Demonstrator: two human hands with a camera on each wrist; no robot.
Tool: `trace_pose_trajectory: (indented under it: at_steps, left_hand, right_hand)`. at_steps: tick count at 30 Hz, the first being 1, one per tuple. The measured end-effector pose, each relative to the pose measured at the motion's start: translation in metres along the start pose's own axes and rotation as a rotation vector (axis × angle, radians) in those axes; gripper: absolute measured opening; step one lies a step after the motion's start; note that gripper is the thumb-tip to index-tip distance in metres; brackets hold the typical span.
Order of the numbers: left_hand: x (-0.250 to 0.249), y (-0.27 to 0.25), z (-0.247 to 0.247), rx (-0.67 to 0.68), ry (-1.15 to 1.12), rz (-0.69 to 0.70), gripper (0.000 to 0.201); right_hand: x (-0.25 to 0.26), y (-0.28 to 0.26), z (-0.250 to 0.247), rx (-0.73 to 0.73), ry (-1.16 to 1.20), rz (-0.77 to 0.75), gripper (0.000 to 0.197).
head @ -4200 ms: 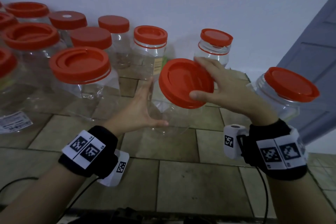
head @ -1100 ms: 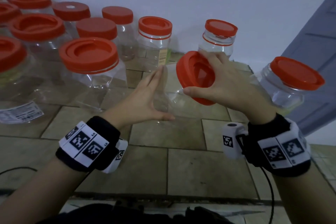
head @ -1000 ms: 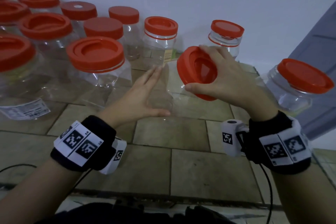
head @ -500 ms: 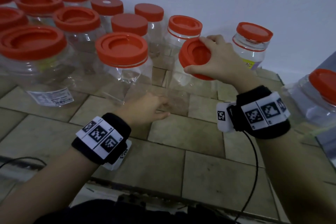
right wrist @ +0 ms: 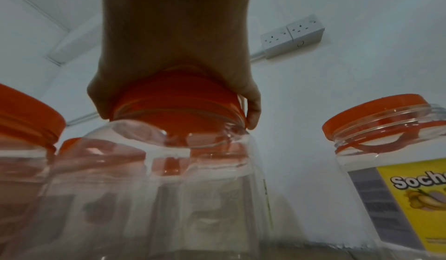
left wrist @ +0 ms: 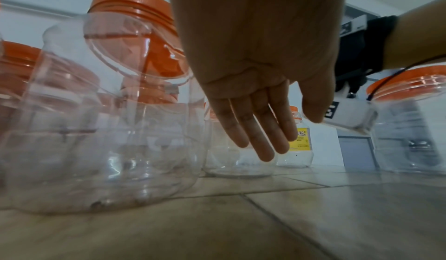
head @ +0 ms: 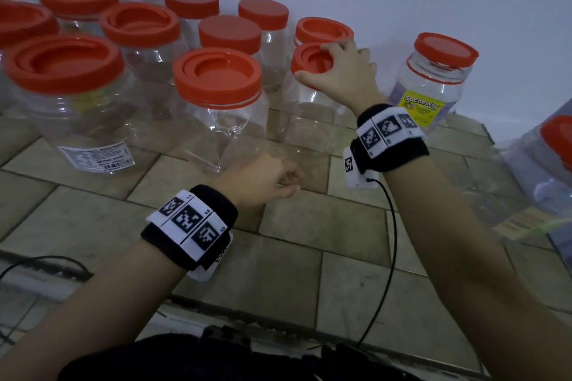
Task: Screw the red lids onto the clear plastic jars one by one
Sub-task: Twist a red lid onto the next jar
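Note:
My right hand (head: 315,62) grips a red lid (head: 305,59) from above, fingers and thumb curled round its rim. The lid sits on the mouth of a clear plastic jar (head: 309,124) that stands upright on the tiled floor. The right wrist view shows the same lid (right wrist: 178,100) on the jar's neck (right wrist: 193,168), thumb on one side and fingers on the other. My left hand (head: 291,179) hovers low over the tiles in front of the jar and holds nothing. In the left wrist view its fingers (left wrist: 260,134) are straight and relaxed, apart from the jar's base (left wrist: 236,167).
Several lidded clear jars (head: 216,80) crowd the left and back along the white wall. A jar with a yellow label (head: 430,83) stands to the right, another lidded jar (head: 544,164) at the far right. A cable (head: 390,241) trails from my right wrist.
The jar was held tilted in the air between both hands; now it stands on the tiles. My left hand has come off it and dropped low. My right hand still grips the lid.

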State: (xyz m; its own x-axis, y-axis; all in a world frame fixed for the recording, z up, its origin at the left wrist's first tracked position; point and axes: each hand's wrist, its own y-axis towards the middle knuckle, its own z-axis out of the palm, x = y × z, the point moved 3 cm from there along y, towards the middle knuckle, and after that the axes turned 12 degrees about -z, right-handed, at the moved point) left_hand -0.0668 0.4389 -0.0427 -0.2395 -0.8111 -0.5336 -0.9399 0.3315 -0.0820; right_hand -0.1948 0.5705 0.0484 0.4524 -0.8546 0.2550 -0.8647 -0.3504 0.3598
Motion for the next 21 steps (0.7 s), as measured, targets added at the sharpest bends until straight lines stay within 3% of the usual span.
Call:
trace_pose_trajectory:
  at_steps: [11, 16, 21]
  left_hand:
    - [-0.008, -0.001, 0.002, 0.058, 0.017, 0.015, 0.028]
    - [-0.006, 0.004, 0.001, 0.072, -0.030, 0.046, 0.025]
    - [-0.006, 0.002, -0.011, 0.015, -0.233, 0.074, 0.024]
  right_hand:
    - [-0.004, 0.031, 0.010, -0.003, -0.023, 0.037, 0.078]
    - [-0.007, 0.022, 0.006, -0.029, 0.014, 0.006, 0.093]
    - [-0.013, -0.023, -0.009, -0.152, 0.097, -0.028, 0.075]
